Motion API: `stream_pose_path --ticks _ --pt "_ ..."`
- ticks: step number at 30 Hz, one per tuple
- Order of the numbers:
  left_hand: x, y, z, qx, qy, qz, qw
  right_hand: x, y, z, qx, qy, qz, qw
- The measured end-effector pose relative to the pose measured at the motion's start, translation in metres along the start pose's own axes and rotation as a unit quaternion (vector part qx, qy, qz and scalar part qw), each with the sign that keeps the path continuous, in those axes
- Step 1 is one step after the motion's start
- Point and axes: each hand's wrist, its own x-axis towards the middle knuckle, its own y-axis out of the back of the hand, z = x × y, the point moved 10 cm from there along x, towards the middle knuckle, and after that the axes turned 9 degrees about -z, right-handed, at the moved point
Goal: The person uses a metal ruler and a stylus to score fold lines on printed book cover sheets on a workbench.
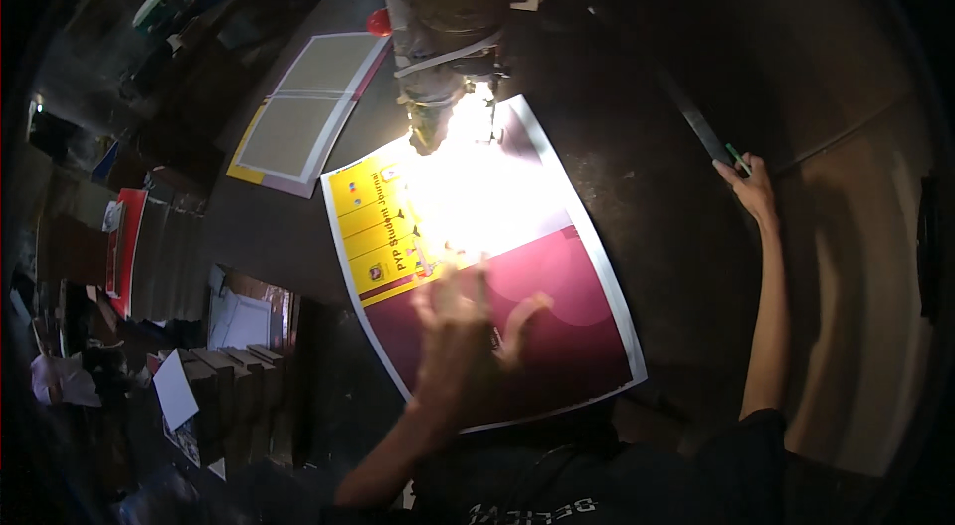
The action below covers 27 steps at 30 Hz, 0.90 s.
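A large glossy printed cover sheet, maroon with a yellow panel and white margins, lies on the dark tabletop. My left hand is over its near half, fingers and thumb apart, with nothing visible in the grasp. Whether the palm presses on the paper I cannot tell. Out to the right, my right hand is closed around a slim green stick, possibly a pen. A narrow grey metal strip, like a ruler, reaches those fingers; whether they grip it too is unclear.
Over the sheet's far part stands a machine head with a glaring lamp that washes out the print. A cover with grey boards lies at the far left, near a red object. Stacked books stand at lower left.
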Motion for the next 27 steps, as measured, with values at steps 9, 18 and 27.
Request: stream_pose_path --ticks 9,18,27 --pt "0.065 -0.029 -0.083 0.158 0.116 -0.185 0.963 -0.031 0.049 0.026 0.017 0.033 0.114 0.993" --pt "0.101 -0.068 -0.005 -0.247 -0.247 -0.328 0.878 -0.114 0.066 -0.048 0.016 -0.11 0.061 0.992" --pt "0.032 -0.047 -0.062 0.148 0.081 -0.094 0.981 -0.144 0.111 0.087 0.13 0.001 0.053 0.99"
